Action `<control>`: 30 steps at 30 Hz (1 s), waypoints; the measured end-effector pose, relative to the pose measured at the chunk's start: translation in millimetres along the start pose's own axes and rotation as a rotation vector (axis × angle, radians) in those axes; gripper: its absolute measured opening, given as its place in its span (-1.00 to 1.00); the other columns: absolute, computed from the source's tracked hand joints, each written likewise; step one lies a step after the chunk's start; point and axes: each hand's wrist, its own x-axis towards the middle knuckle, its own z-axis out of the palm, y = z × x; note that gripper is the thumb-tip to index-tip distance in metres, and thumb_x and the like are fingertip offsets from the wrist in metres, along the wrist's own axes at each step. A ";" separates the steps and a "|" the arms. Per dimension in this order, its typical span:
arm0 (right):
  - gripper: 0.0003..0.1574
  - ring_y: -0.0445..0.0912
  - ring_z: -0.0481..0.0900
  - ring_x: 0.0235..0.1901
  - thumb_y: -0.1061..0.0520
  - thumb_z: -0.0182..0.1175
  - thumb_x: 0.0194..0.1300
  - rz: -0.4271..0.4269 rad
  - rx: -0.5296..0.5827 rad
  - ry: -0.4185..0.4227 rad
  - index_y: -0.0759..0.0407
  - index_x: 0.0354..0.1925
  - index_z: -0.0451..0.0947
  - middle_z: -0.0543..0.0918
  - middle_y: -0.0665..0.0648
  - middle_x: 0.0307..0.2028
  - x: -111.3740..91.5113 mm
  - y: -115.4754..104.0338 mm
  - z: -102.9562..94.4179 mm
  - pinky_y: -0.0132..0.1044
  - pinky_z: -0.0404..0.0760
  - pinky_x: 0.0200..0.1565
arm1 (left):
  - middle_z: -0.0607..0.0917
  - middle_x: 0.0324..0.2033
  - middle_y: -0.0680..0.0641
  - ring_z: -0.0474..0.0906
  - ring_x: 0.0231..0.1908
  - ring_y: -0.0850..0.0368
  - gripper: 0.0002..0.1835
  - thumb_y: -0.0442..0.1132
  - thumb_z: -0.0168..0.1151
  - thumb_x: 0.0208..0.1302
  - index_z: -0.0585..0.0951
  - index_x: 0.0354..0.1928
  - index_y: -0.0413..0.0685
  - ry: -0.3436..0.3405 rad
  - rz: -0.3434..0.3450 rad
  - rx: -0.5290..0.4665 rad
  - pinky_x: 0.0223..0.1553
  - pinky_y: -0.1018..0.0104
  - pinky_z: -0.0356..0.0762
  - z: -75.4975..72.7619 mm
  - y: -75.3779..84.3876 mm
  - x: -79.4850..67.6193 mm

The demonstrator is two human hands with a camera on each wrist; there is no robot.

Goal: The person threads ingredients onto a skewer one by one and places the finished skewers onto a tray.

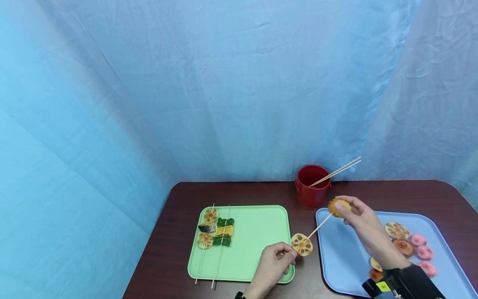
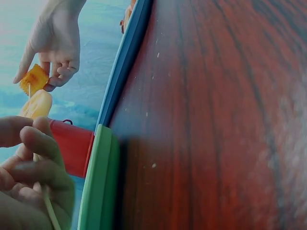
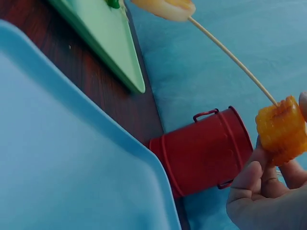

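My left hand [image 1: 274, 265] pinches a thin wooden skewer [image 1: 320, 225] just below a lotus root slice [image 1: 301, 244] threaded on it. The skewer slants up to the right, its upper end at a yellow corn piece [image 1: 339, 206]. Thumb and fingers of my right hand [image 1: 364, 228] grip this corn above the blue tray's far left corner. In the right wrist view the skewer's tip meets the ridged side of the corn [image 3: 282, 129]. The left wrist view shows the skewer's lower end [image 2: 50, 211] running down through the left hand's fingers.
Two loaded skewers with lotus slices [image 1: 210, 215] and green pepper pieces [image 1: 225, 222] lie on the green tray [image 1: 257, 232]. The blue tray [image 1: 343, 257] bears pink rounds [image 1: 425, 253], brown pieces [image 1: 403, 247] and lotus slices. Behind stands a red bucket [image 1: 311, 198] with bare skewers [image 1: 337, 171].
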 end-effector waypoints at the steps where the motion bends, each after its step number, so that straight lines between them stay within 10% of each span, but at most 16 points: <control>1: -0.14 -0.21 0.49 -0.16 -0.33 0.06 0.30 -0.010 -0.044 0.008 0.21 0.31 0.25 0.53 0.05 0.02 0.1 -0.2 0.1 -0.26 0.53 -0.18 | 0.59 -0.61 0.09 0.31 -0.74 0.36 -0.76 -0.21 0.25 0.23 0.67 -0.31 -0.33 0.002 -0.003 0.001 -0.70 0.56 0.20 -0.1 -0.1 -0.2; 11: -0.14 -0.20 0.54 -0.13 -0.24 0.09 0.34 -0.086 -0.095 -0.071 0.26 0.36 0.19 0.47 0.26 0.10 -3.5 -5.0 7.2 -0.24 0.56 -0.13 | 0.67 -0.56 -0.14 0.36 -0.67 0.36 -0.75 -0.17 0.27 0.21 0.70 -0.32 -0.27 0.039 0.011 0.034 -0.60 0.57 0.23 0.8 0.5 -0.6; 30: -0.17 -0.11 0.59 -0.16 -0.31 0.10 0.30 -0.033 -0.123 -0.084 0.36 0.16 0.42 0.63 0.21 -0.07 -7.9 -2.6 41.5 -0.13 0.58 -0.10 | 0.65 -0.60 0.06 0.33 -0.70 0.37 -0.80 -0.17 0.25 0.24 0.71 -0.32 -0.18 0.080 0.009 0.066 -0.66 0.55 0.16 2.6 3.6 3.5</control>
